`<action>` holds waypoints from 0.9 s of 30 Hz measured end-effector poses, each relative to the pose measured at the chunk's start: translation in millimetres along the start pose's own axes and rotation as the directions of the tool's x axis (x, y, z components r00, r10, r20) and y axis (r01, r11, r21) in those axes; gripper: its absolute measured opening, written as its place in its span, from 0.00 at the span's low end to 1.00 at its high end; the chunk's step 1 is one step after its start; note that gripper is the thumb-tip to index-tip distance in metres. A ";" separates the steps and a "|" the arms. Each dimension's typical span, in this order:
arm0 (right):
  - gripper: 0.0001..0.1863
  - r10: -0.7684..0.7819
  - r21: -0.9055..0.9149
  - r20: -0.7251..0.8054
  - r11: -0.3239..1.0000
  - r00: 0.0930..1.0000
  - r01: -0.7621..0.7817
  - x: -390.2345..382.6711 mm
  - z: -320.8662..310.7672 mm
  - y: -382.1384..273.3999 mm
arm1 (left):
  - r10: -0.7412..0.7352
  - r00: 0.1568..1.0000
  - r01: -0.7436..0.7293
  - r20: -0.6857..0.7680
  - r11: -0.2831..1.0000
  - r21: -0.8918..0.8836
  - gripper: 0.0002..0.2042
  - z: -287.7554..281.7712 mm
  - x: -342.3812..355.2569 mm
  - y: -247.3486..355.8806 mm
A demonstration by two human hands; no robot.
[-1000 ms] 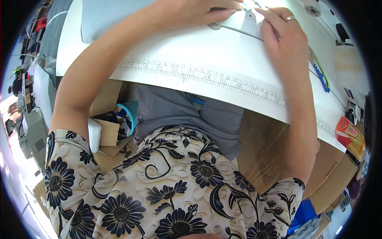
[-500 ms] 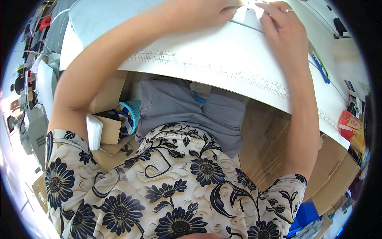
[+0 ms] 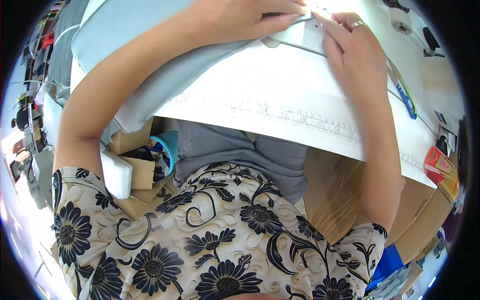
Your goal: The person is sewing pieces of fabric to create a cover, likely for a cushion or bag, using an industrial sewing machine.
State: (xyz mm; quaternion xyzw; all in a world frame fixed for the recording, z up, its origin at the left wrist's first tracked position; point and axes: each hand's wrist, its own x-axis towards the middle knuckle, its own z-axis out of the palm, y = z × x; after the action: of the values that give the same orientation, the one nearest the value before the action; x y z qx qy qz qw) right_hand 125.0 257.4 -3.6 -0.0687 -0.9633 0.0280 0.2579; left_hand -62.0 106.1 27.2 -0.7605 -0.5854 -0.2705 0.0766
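Observation:
A light grey-blue cloth (image 3: pixel 125 37) spreads over the left of the white table (image 3: pixel 240 75) and hangs over its front edge. My left hand (image 3: pixel 245 20) is closed on the cloth, thumb and fingers pinched near its right end. Across from it, my right hand (image 3: pixel 355 57) is bent, thumb and fingertips together close to the left fingertips. What those right fingertips hold is too bright and small to make out. A smooth metal plate (image 3: pixel 295 37) set in the tabletop shows below and between both hands.
Ruler marks run along the table's front edge. Small blue-and-green snips (image 3: pixel 406 97) lie right of my right forearm. Farther right stands a red and yellow box (image 3: pixel 440 167). Under the table are a blue basket (image 3: pixel 170 142) and a cardboard box (image 3: pixel 325 185).
The cloth has shifted toward me and now drapes over the front edge under my left forearm. Both hands have come slightly nearer, staying close together; more of the metal plate shows.

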 end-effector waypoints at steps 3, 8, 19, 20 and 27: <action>0.15 0.019 0.032 0.018 0.999 1.000 -0.020 2.1 -2.1 -3.8 | -0.050 0.999 0.050 0.008 0.999 0.003 0.10 -2.1 0.3 5.2; 0.15 0.049 0.079 0.038 0.996 0.998 -0.052 -0.2 -1.0 -2.4 | -0.111 0.993 0.108 0.031 0.991 0.078 0.10 9.7 3.4 19.1; 0.13 0.088 0.103 0.035 0.990 0.995 -0.091 -4.3 6.8 10.9 | -0.231 0.972 0.230 -0.052 0.973 -0.010 0.11 39.4 17.7 22.4; 0.13 0.086 0.101 0.032 0.991 0.996 -0.089 -3.8 8.3 10.7 | -0.229 0.972 0.229 -0.055 0.973 -0.008 0.11 39.3 12.8 21.1; 0.13 0.080 0.080 0.006 0.994 0.997 -0.081 -6.4 11.5 15.8 | -0.102 0.990 0.109 0.098 0.991 -0.071 0.15 21.7 3.6 10.8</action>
State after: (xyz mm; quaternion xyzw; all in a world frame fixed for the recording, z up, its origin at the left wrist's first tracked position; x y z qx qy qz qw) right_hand 126.6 271.9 -18.1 -0.0970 -0.9582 0.0771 0.2577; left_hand -44.4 115.3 13.0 -0.7427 -0.6171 -0.2601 0.0054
